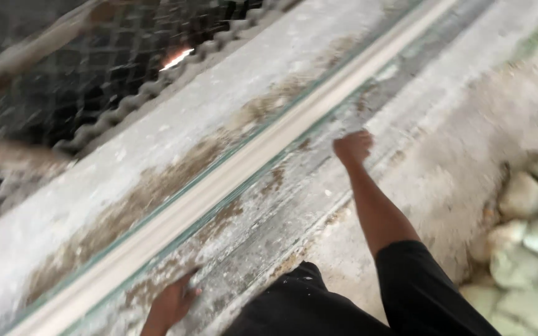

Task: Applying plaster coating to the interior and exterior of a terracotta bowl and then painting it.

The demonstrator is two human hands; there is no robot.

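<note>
Head view: hands (pixel 353 148) over dusty concrete ledge (pixel 175 124), pale stones (pixel 530 236) beside.

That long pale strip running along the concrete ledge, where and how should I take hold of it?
Take the pale strip near its lower end, by the left hand, probably from above with fingers pinching its two long edges. It lies flat and narrow on the concrete ledge, so there is no way under it. The right hand could steady it farther up.

wire mesh (pixel 63 68), concrete ledge (pixel 269 81), stones (pixel 524 242)
</note>
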